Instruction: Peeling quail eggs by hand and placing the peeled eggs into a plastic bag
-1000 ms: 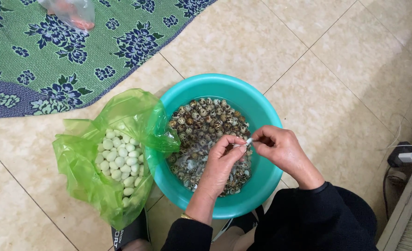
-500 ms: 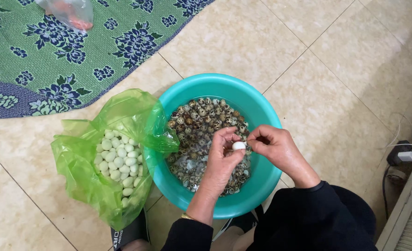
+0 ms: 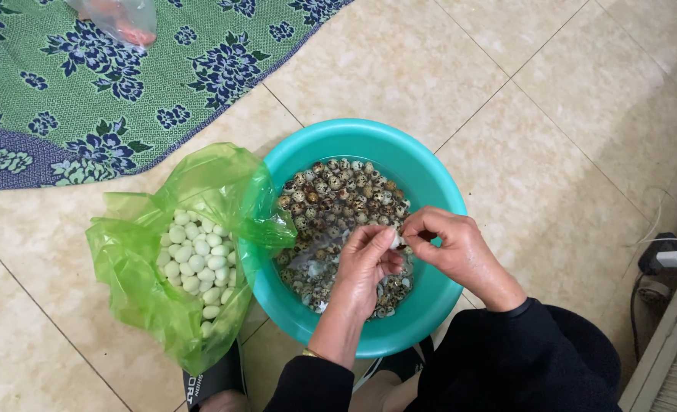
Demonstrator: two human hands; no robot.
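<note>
I see bare floor [image 3: 552, 114] beyond the teal basin [image 3: 430, 172] rim; my left hand [image 3: 365, 263] and right hand [image 3: 453, 248] meet above it, pinching one small egg [image 3: 394, 241].

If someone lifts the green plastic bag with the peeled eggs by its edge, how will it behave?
The green plastic bag looks thin and crumpled, so it would likely sag. The peeled eggs lie loose, so they would probably roll together, and some might spill from its wide opening.

Green bag [image 3: 178, 259] crowds basin [image 3: 430, 164] left, right tiles seemingly open
</note>
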